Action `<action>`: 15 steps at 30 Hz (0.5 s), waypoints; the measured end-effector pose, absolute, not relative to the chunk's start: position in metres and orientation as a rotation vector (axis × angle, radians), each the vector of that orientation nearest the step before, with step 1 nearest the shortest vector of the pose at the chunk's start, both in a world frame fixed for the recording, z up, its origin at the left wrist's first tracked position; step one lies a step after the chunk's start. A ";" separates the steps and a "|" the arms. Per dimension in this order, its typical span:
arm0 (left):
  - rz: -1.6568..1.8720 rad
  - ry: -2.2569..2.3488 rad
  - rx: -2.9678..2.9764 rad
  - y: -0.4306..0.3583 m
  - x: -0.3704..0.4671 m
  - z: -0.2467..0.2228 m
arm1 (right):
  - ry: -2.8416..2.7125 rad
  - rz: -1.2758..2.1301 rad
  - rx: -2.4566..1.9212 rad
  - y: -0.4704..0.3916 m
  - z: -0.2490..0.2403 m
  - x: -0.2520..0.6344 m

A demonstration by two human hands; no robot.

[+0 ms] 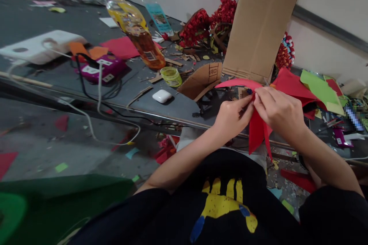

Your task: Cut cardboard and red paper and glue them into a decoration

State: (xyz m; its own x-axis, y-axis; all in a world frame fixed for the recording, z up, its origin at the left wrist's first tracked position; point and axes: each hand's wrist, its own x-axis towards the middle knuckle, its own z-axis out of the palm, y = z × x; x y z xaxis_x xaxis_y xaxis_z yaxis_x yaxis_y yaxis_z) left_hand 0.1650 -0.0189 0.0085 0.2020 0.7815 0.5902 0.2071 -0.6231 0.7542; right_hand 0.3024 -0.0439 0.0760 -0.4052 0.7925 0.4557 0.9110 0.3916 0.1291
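Observation:
A red strip of thin felt-like or paper-like material [257,134] is pinched between my two hands near the table's front edge. Its long ends hang down below my fingers, and a curved pinkish-red part [240,82] arches out above them to the left. My left hand [233,118] grips it from the left with thumb and fingers pressed together. From the right, my right hand [278,109] closes on the same spot, the fingertips of both hands nearly touching. Whatever lies between the fingertips is hidden. Behind my left hand stands a curved cardboard piece [202,80].
A tall cardboard sheet [260,26] leans at the back. Leftward are a tilted yellow-capped bottle [138,32], a blue-capped bottle [159,17], a small yellow-green jar [171,77], a white earbud case [161,96] and loose cables. Red and green sheets [322,88] lie at right.

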 end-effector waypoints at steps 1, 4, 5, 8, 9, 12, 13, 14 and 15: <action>1.435 0.917 1.950 -0.019 0.165 0.008 | -2.312 -0.519 -1.485 -0.043 0.077 0.304; 1.413 0.912 1.895 -0.019 0.164 0.007 | -2.231 -0.567 -1.490 -0.042 0.084 0.307; 1.403 0.912 1.863 -0.018 0.163 0.006 | -2.203 -0.595 -1.496 -0.042 0.088 0.308; 1.378 0.932 1.714 -0.012 0.162 0.003 | -2.099 -0.672 -1.533 -0.036 0.107 0.320; 1.381 0.933 1.643 -0.009 0.161 0.000 | -2.045 -0.677 -1.542 -0.030 0.115 0.328; 1.383 0.905 1.407 0.002 0.158 -0.009 | -1.822 -0.596 -1.515 0.003 0.143 0.374; 1.385 0.902 1.341 0.005 0.156 -0.013 | -1.736 -0.577 -1.520 0.018 0.153 0.396; 1.392 0.907 1.286 0.008 0.154 -0.016 | -1.621 -0.572 -1.499 0.033 0.162 0.419; 1.406 0.919 1.240 0.010 0.152 -0.019 | -1.496 -0.579 -1.532 0.048 0.169 0.443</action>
State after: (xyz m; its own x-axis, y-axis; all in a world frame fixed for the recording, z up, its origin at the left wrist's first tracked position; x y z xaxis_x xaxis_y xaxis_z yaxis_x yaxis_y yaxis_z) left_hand 0.1523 0.0104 -0.0194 0.0325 0.9761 0.2149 -0.1949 -0.2046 0.9592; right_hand 0.4432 0.0477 0.1694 0.1619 0.5387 0.8268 0.9548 0.1261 -0.2691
